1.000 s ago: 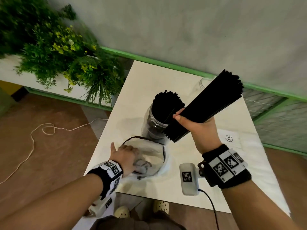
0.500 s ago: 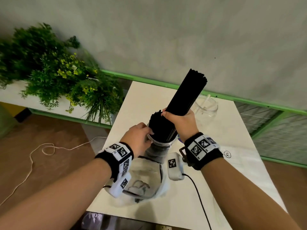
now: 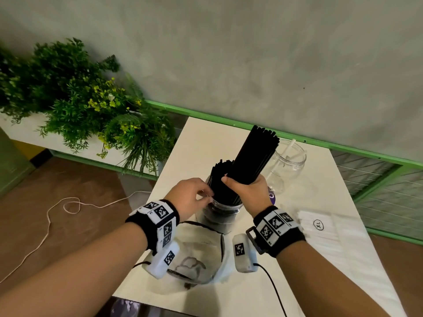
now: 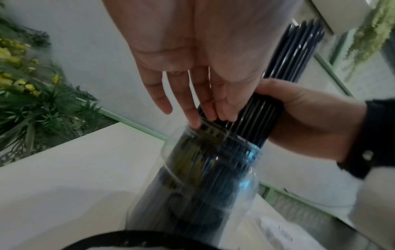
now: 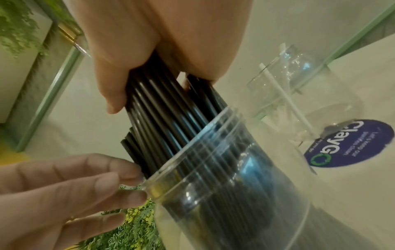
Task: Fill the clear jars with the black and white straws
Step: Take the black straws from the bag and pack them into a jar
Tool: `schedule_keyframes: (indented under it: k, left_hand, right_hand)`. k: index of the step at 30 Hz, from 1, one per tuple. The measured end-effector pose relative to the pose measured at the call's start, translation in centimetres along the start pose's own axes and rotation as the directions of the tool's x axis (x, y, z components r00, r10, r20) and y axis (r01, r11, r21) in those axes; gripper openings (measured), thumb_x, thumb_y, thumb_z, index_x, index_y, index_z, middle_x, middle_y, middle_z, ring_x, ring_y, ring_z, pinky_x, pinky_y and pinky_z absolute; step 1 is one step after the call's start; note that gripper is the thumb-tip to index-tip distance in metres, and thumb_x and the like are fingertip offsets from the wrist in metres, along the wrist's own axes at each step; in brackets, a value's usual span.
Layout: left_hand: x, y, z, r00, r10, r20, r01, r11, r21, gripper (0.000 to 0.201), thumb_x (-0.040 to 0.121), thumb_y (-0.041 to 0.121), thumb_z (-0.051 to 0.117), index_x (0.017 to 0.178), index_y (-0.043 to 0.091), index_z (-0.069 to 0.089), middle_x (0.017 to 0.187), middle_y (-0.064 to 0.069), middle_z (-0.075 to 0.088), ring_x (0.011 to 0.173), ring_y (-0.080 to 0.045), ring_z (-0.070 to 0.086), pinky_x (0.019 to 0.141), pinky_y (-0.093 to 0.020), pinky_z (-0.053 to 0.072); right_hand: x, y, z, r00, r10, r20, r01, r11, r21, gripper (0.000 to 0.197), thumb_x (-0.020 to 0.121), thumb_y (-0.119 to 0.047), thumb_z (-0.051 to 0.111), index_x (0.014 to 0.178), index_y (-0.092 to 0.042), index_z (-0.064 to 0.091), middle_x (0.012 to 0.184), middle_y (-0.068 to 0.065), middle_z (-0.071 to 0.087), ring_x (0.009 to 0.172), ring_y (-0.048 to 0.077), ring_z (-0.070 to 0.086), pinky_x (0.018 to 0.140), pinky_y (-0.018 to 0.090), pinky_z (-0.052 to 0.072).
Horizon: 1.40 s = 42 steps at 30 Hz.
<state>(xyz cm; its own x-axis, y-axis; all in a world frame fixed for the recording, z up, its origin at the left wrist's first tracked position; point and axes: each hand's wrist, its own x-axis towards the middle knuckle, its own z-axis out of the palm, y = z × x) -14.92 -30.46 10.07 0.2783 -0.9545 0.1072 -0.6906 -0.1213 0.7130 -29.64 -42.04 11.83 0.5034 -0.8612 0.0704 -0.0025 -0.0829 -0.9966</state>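
Observation:
A clear jar [image 3: 220, 212] holding black straws stands mid-table. My right hand [image 3: 242, 186] grips a thick bundle of black straws [image 3: 254, 156], tilted to the right, with its lower end inside the jar mouth [image 5: 213, 135]. My left hand [image 3: 206, 194] is at the jar's left rim, and its straight fingers [image 4: 192, 110] touch the rim and the straws standing there. A second clear jar [image 3: 289, 165] behind and to the right holds one white straw [image 5: 286, 99]. A flat pack of white straws [image 3: 320, 227] lies at the right.
An emptied plastic bag [image 3: 196, 255] lies at the table's near edge below my wrists. A blue round label [image 5: 350, 143] lies between the jars. Potted greenery [image 3: 91, 110] stands left of the table, and a green-framed wall runs behind it.
My left hand left the plastic bag and went up to the jar rim. My right hand swung the black bundle more upright and lowered its end into the jar.

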Motion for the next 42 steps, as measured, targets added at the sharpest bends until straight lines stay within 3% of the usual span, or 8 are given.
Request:
schedule_keyframes:
  k: [11, 17, 24, 28, 32, 34, 38, 42]
  left_hand:
    - [2.9, 4.2, -2.8, 0.999, -0.031, -0.026, 0.028, 0.993, -0.112, 0.054, 0.077, 0.030, 0.075, 0.126, 0.029, 0.052, 0.109, 0.015, 0.059, 0.074, -0.006, 0.059, 0.071, -0.016, 0.044]
    - [3.4, 4.2, -1.9, 0.998, -0.064, 0.004, 0.064, 0.998, 0.000, 0.038, 0.081, 0.035, 0.071, 0.115, 0.019, 0.064, 0.104, 0.000, 0.067, 0.082, -0.012, 0.057, 0.075, -0.022, 0.042]
    - [3.2, 5.1, -2.3, 0.999, -0.043, -0.023, 0.043, 0.999, -0.018, 0.038, 0.082, 0.029, 0.072, 0.118, 0.021, 0.063, 0.098, 0.002, 0.065, 0.079, -0.009, 0.058, 0.074, -0.019, 0.040]
    - [2.6, 5.4, -1.9, 1.000, -0.028, 0.011, 0.028, 0.998, -0.048, 0.060, 0.080, 0.022, 0.074, 0.134, 0.026, 0.047, 0.103, 0.007, 0.058, 0.072, -0.005, 0.056, 0.070, -0.014, 0.042]
    - [2.5, 5.4, -1.7, 1.000, -0.019, -0.007, 0.019, 0.999, -0.031, 0.040, 0.086, 0.024, 0.068, 0.124, 0.022, 0.057, 0.106, 0.001, 0.066, 0.080, -0.013, 0.057, 0.075, -0.020, 0.044]
    - [2.6, 5.5, -1.9, 1.000, -0.018, -0.014, 0.018, 0.999, -0.029, 0.033, 0.087, 0.024, 0.066, 0.120, 0.021, 0.061, 0.104, 0.000, 0.066, 0.080, -0.012, 0.055, 0.074, -0.019, 0.040]
    - [2.7, 6.0, -2.2, 1.000, 0.008, -0.021, -0.008, 1.000, -0.022, 0.036, 0.087, 0.026, 0.066, 0.122, 0.021, 0.060, 0.102, 0.002, 0.066, 0.074, -0.006, 0.052, 0.074, -0.018, 0.039]
    - [2.7, 6.3, -2.3, 0.999, 0.004, -0.044, -0.005, 0.999, -0.032, 0.039, 0.087, 0.027, 0.066, 0.125, 0.021, 0.058, 0.099, 0.004, 0.062, 0.069, 0.002, 0.049, 0.072, -0.016, 0.037]
  right_hand:
    - [0.8, -2.0, -1.1, 0.989, -0.037, 0.144, 0.052, 0.993, -0.105, 0.017, 0.080, -0.018, 0.076, 0.096, -0.019, 0.071, 0.089, -0.008, 0.073, 0.086, 0.003, 0.069, 0.073, 0.015, 0.051]
    - [1.2, -2.0, -1.4, 0.986, -0.069, 0.152, 0.097, 0.979, -0.181, 0.020, 0.081, -0.024, 0.074, 0.100, -0.019, 0.071, 0.092, -0.009, 0.072, 0.085, -0.003, 0.067, 0.071, 0.011, 0.048]
    - [2.0, -2.5, -2.6, 0.983, -0.020, 0.185, 0.089, 0.924, -0.372, 0.037, 0.078, -0.041, 0.074, 0.107, -0.019, 0.069, 0.100, -0.005, 0.072, 0.095, 0.008, 0.067, 0.085, 0.027, 0.053]
    - [2.0, -3.0, -3.4, 0.965, 0.041, 0.258, 0.091, 0.873, -0.479, 0.045, 0.076, -0.034, 0.078, 0.117, -0.021, 0.065, 0.105, -0.006, 0.070, 0.098, 0.008, 0.064, 0.083, 0.022, 0.051]
    - [1.9, -3.2, -3.8, 0.958, 0.134, 0.255, -0.015, 0.907, -0.421, 0.046, 0.075, -0.015, 0.081, 0.116, -0.012, 0.060, 0.108, 0.008, 0.067, 0.087, 0.018, 0.068, 0.061, 0.021, 0.055]
    - [1.9, -3.4, -3.9, 0.952, 0.148, 0.268, -0.027, 0.913, -0.408, 0.047, 0.076, -0.006, 0.078, 0.118, -0.010, 0.057, 0.113, 0.015, 0.063, 0.086, 0.022, 0.069, 0.062, 0.021, 0.056]
    - [1.1, -3.8, -3.8, 0.945, 0.124, 0.303, 0.061, 0.842, -0.535, 0.047, 0.078, 0.000, 0.074, 0.120, -0.009, 0.056, 0.091, 0.006, 0.065, 0.064, 0.003, 0.064, 0.056, 0.010, 0.048]
    - [0.9, -3.2, -4.2, 0.965, 0.008, 0.261, 0.158, 0.779, -0.607, 0.045, 0.078, -0.008, 0.076, 0.117, -0.015, 0.056, 0.092, 0.005, 0.064, 0.082, 0.017, 0.066, 0.069, 0.015, 0.051]
